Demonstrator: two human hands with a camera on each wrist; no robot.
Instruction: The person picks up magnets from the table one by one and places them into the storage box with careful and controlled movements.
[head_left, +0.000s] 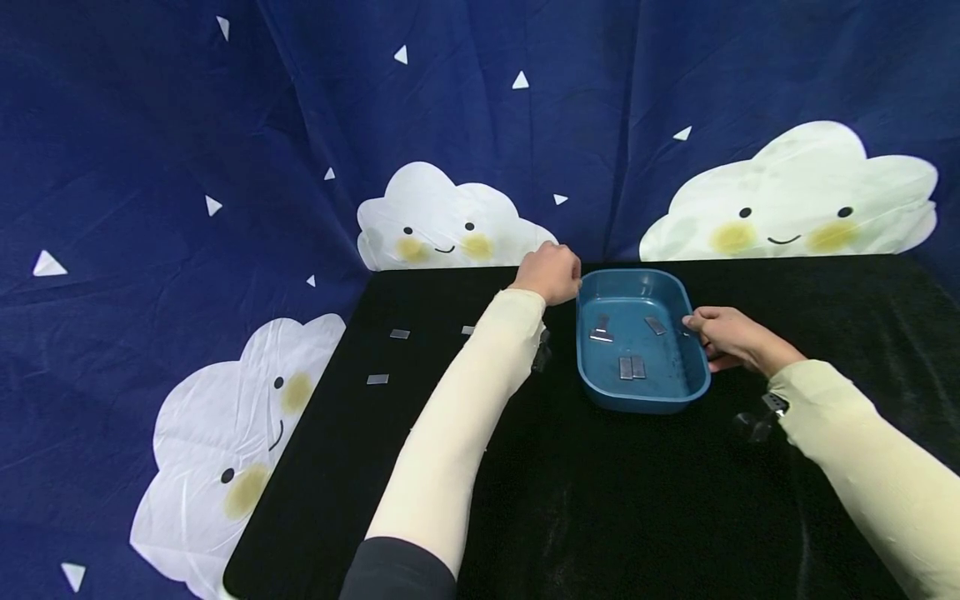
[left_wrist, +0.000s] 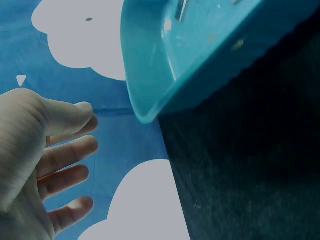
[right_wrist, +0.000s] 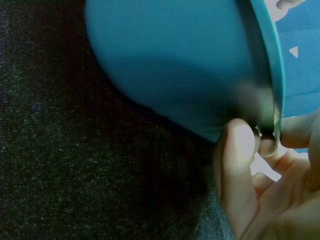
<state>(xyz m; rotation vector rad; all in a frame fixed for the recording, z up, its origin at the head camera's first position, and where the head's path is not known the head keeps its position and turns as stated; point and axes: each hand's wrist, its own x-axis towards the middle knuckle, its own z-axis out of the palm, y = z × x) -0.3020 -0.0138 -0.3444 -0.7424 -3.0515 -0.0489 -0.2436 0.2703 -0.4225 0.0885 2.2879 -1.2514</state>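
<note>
A blue rectangular plastic tub [head_left: 643,397] is on the black tabletop; I cannot tell whether it is raised. Several small, flat grey rectangular pieces lie inside, two of them side by side [head_left: 632,367]. My right hand [head_left: 727,335] pinches the tub's right rim, with the thumb [right_wrist: 239,145] against the wall. At the tub's far left corner is my left hand [head_left: 551,273]. In the left wrist view its fingers [left_wrist: 70,150] are loosely bent and stand apart from the tub, with nothing in them.
On the left of the black tabletop [head_left: 315,492] lie similar grey pieces: one toward the back [head_left: 400,333], one nearer [head_left: 377,379], and one [head_left: 468,330] partly behind my left sleeve. A dark blue curtain [head_left: 465,108] with white clouds hangs behind and at the left.
</note>
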